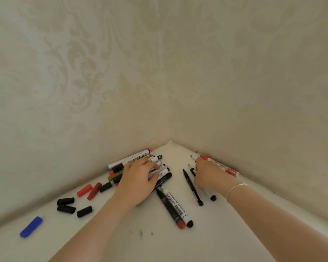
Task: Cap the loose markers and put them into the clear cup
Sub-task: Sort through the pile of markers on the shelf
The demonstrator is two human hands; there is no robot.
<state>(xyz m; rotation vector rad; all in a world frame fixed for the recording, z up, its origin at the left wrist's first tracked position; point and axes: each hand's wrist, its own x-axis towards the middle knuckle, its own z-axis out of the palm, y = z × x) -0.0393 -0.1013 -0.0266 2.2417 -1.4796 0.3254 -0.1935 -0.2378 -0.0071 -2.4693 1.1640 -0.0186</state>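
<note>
Left hand (138,183) rests on marker pile (140,163); right hand (209,175) holds red-tipped marker (216,164)

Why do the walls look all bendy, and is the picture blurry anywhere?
Head view: the wide lens bends the wall and table edges toward the corners; light is soft and dim, no glare; the left hand casts only a faint shadow on the markers; the blue cap at the edge looks slightly soft.

I see soft, even, slightly dim light with a warm cast. Shadows under the markers (140,167) are faint. The wide lens bends the wall (83,72) edges; detail is mildly soft throughout.
</note>
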